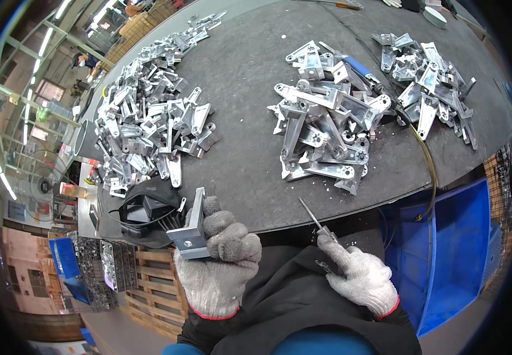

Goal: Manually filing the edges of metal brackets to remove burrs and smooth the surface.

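My left hand (223, 266), in a grey-white knit glove, is closed around a silver metal bracket (188, 240) with a hole in its end plate. The bracket is held up at the table's near edge. In my right hand (362, 277), gloved the same way, is a slim hand tool with a thin metal shaft (310, 213). Its tip points up and left, apart from the bracket; my fingers hide most of its handle. Beyond my hands, a heap of similar silver brackets (294, 127) lies on the dark table (238, 148).
More metal parts form a long pile (143, 127) on the left and another heap (427, 89) on the right. A blue-handled tool (357, 65) with a hose (428, 157) rests by the middle heap. A black bag (152, 204) lies near my left hand; a blue bin (454, 254) stands right.
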Tool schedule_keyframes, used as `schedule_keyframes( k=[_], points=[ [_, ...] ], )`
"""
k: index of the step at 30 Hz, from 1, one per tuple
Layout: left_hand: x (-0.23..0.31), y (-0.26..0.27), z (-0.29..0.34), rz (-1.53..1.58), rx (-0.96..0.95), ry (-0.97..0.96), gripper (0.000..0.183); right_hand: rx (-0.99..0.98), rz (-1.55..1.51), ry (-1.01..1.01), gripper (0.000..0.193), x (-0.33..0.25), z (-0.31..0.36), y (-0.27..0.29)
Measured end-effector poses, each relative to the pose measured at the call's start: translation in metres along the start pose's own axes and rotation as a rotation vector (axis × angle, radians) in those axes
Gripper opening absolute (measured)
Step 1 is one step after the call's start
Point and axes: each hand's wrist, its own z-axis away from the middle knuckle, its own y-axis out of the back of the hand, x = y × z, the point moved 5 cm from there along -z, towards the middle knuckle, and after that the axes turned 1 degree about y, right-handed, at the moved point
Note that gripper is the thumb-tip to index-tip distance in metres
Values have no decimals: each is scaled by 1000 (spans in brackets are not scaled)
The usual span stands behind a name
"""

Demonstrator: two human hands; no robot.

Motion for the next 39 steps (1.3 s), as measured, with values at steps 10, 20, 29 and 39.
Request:
schedule_keyframes(
  k=[10,20,29,39],
  points=[
    [-2,10,-6,-61,128,-62,22,-7,33,-15,72,4,-1,-9],
    [-3,13,-29,-230,160,-105,20,-10,27,26,77,2,-6,0],
    [-34,-73,-147,-1178,1,-282,40,59,208,70,93,-32,-34,8],
    [68,-77,-174,-2532,168,-1536,37,105,296,-14,84,-43,-47,27]
  ],
)
